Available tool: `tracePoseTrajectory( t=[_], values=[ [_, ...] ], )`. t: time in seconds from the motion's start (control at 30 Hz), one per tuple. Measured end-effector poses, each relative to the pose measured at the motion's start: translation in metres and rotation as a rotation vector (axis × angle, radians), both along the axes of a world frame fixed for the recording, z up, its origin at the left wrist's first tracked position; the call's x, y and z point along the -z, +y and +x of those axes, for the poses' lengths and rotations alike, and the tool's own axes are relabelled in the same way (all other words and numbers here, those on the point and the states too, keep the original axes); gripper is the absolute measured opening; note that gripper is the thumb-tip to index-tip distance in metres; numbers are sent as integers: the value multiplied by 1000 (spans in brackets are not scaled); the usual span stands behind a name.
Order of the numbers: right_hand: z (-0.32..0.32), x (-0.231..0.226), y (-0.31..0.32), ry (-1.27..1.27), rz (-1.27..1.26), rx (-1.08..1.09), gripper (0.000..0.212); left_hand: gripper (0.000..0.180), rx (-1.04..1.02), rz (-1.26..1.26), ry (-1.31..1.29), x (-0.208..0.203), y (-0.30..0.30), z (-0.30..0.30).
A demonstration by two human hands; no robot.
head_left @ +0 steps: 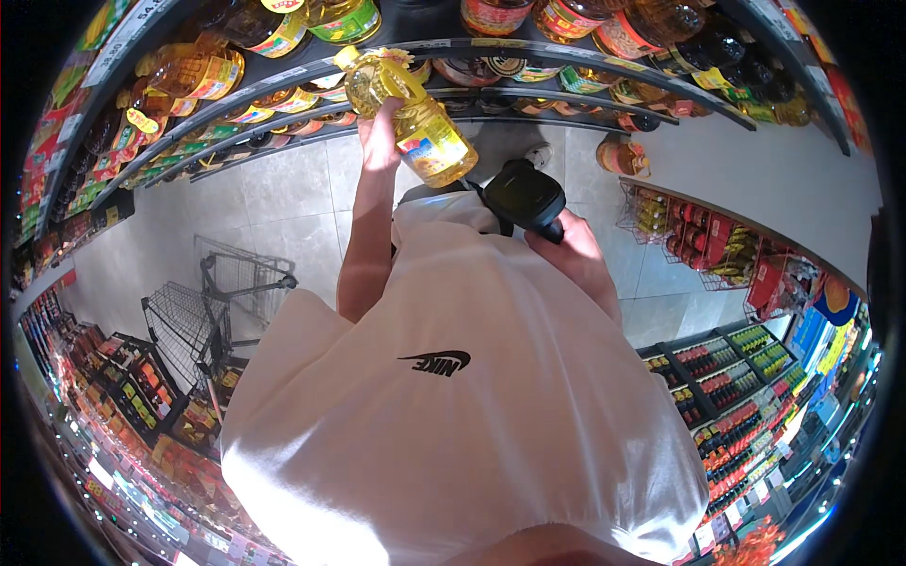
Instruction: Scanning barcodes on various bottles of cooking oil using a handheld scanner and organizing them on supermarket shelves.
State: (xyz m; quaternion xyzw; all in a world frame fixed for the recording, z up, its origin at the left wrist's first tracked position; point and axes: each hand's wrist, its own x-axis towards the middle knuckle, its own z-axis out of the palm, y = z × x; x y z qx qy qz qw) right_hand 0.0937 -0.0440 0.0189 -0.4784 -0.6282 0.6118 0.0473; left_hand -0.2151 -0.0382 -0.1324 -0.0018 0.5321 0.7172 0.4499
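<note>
My left hand [379, 141] is closed round the handle of a large clear bottle of yellow cooking oil [408, 118]. The bottle tilts, its yellow cap up toward the shelf and its labelled base toward my right hand. A black handheld barcode scanner [524, 196] is gripped in my right hand [569, 247], its broad head beside the base of the bottle. The fingers round the scanner's handle are partly hidden by it. Both hands are in front of my white shirt, close to the shelves.
Curved-looking shelves [453, 49] ahead carry several rows of oil bottles. A wire shopping cart [203, 311] stands on the tiled floor [283, 203] at the left. Wire baskets of packets [698, 241] hang at the right, near a single oil bottle [621, 157]. Bottle racks [727, 368] stand behind on the right.
</note>
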Motion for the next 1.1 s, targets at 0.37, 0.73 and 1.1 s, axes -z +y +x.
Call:
tracePoseTrajectory(
  t=[0.37,0.73,1.1],
  values=[
    [1,-6,3,-114,-16,48,34,44,55,-52,11,7,1,2],
    [22,13,7,-94,62,146,36,56,-54,198,635,-45,8,7],
    [30,6,9,-37,127,252,28,94,-252,26,1211,-91,119,-26]
  ],
)
